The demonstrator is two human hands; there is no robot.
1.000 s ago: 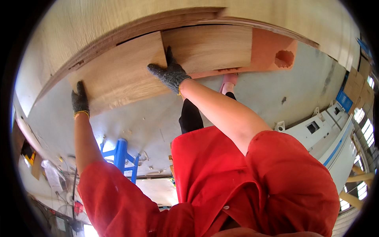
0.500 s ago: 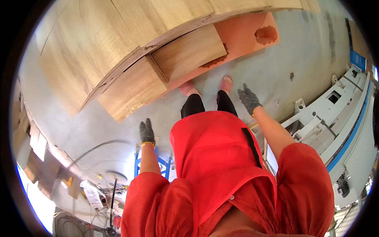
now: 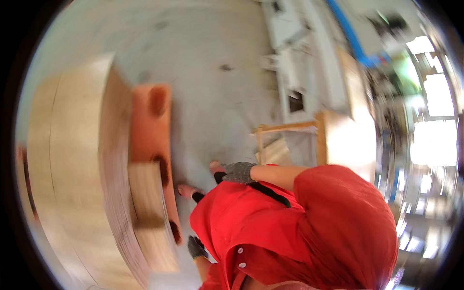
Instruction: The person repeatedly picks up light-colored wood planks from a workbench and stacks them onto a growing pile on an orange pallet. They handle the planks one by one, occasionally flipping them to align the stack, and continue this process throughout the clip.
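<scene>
My right hand [image 3: 238,172], in a grey knit glove, hangs in front of my red apron with its fingers stretched toward the left. It is open and holds nothing. Low in the picture my left hand [image 3: 196,248], also in a dark grey glove, is beside the apron and close to the smaller stack of wooden boards [image 3: 153,246]. It looks open and empty, though motion blurs its fingers. Beyond it on the left stands a tall stack of large wood-grain panels [image 3: 72,159]. Both stacks rest on an orange pallet [image 3: 150,125] with dark-edged holes.
A white machine [image 3: 290,63] with a blue edge stands at the upper right. Nearer to me is a wooden frame [image 3: 290,126] with a pale panel beside it. Grey concrete floor [image 3: 212,92] runs between the pallet and the machine. Bright windows line the far right.
My view has turned to the right: the panel stack has swung from the top to the left side, and the machine nearer the middle. Both hands have drawn closer to my body.
</scene>
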